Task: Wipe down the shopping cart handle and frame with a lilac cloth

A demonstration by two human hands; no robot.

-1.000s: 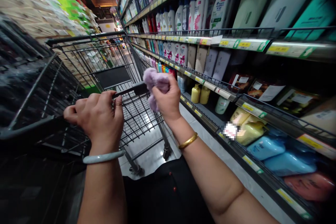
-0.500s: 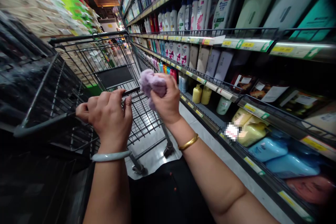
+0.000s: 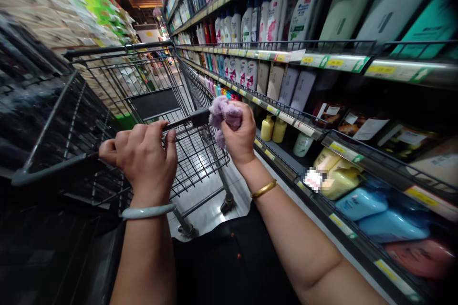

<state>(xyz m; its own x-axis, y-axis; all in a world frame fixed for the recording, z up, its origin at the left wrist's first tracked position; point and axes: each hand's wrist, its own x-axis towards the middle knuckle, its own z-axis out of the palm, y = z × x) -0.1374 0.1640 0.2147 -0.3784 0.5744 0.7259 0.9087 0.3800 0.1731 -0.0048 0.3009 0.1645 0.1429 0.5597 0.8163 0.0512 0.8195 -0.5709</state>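
– At the shopping trolley [image 3: 155, 104], left hand [image 3: 145, 157] up on the handle [image 3: 198, 118], fingers curled over the top, thumb on the near side. A closed grip there!

– And on the other side?

– Right hand [image 3: 241, 133] clenched tight on a fluffy purple cloth [image 3: 227, 115], folds bulging out past the thumb, right by the right-hand end of the handle.

– Any change from half a second ago?

– Yes, and a clear one! Cloth farther to the right now, gold bangle [image 3: 265, 189] shifted along with it. Thick dark sleeve of the handle back in view, hidden by purple fluff just a moment ago.

– Pressed against the trolley, or just off it?

– Impossible to tell from this angle.

– And to the left?

– Same hold on the handle as before, pale green bracelet [image 3: 148, 211] round the wrist.

– Anything alongside?

– Shelves [image 3: 329, 61] packed with bottles, all in the same order as before. Low down, just beyond the right hand, yellow pump bottles [image 3: 266, 127]; nearer, blue bottles [image 3: 361, 202] lying tilted.
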